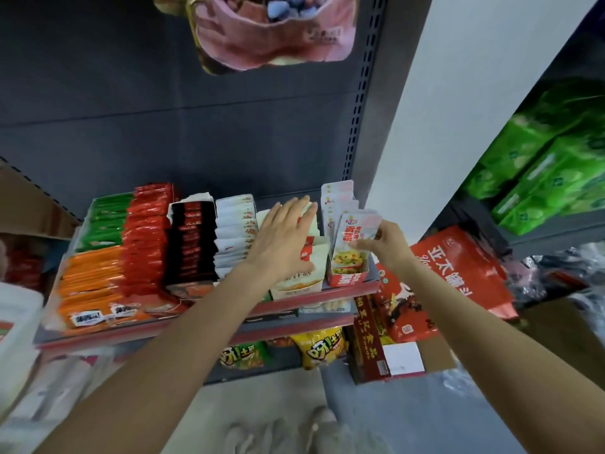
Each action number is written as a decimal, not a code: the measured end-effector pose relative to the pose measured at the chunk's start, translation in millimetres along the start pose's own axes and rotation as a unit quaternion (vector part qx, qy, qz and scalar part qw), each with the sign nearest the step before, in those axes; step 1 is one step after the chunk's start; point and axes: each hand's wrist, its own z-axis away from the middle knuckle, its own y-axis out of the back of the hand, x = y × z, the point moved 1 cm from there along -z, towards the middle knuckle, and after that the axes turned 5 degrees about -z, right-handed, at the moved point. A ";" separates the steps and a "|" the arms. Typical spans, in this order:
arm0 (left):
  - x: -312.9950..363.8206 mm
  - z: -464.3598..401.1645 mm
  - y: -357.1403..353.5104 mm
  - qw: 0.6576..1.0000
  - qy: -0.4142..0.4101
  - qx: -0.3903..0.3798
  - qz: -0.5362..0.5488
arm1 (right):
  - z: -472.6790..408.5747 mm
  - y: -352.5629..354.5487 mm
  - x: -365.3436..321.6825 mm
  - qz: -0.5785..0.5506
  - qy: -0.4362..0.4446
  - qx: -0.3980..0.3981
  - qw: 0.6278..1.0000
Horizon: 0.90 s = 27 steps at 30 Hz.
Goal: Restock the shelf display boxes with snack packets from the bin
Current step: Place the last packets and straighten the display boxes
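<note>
Orange packets (91, 286), red packets (145, 244)

Pink bag (275, 31) cut off by top edge. Cream display box (294, 283) partly hidden under left hand (284, 237). Print on white packet (355, 237) too small to read. White tub (16, 326) cropped at left edge, blurred.

Two bare forearms reach up and forward from the bottom of the view, converging toward the centre. The left hand (284, 239) is spread flat, palm down, fingers straight and slightly fanned, thumb pointing right. The right hand (386, 244) sits just to its right, at about the same height, fingers curled and pinching a small packet (357, 232) held upright, wrist bent slightly inward.
</note>
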 end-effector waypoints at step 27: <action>-108.8 74.2 20.3 0.949 0.161 0.127 0.240 | 15.6 -124.1 -120.7 0.276 0.263 -0.036 0.924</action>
